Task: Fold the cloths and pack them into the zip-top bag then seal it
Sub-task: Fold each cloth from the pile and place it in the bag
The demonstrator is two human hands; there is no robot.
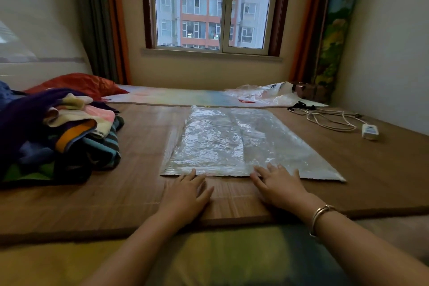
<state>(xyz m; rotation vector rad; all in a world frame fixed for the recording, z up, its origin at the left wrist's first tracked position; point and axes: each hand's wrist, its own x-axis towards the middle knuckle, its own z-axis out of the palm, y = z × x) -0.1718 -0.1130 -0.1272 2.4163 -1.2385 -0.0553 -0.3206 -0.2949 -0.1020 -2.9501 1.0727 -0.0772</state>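
A large clear zip-top bag (234, 144) lies flat and crinkled on the brown bamboo mat, its near edge facing me. My left hand (185, 195) lies palm down on the mat, fingertips reaching the bag's near edge. My right hand (278, 183) rests flat with straight fingers on the bag's near edge, a bracelet on its wrist. A heap of unfolded cloths (60, 132) in purple, striped teal, pink, cream and orange sits on the mat at the left, apart from both hands.
The bamboo mat (383, 169) covers the bed up to a pale sheet at the back. A white cable with a switch box (370, 132) lies at the right. A crumpled plastic bag (262, 94) and a red pillow (79, 85) sit near the window wall.
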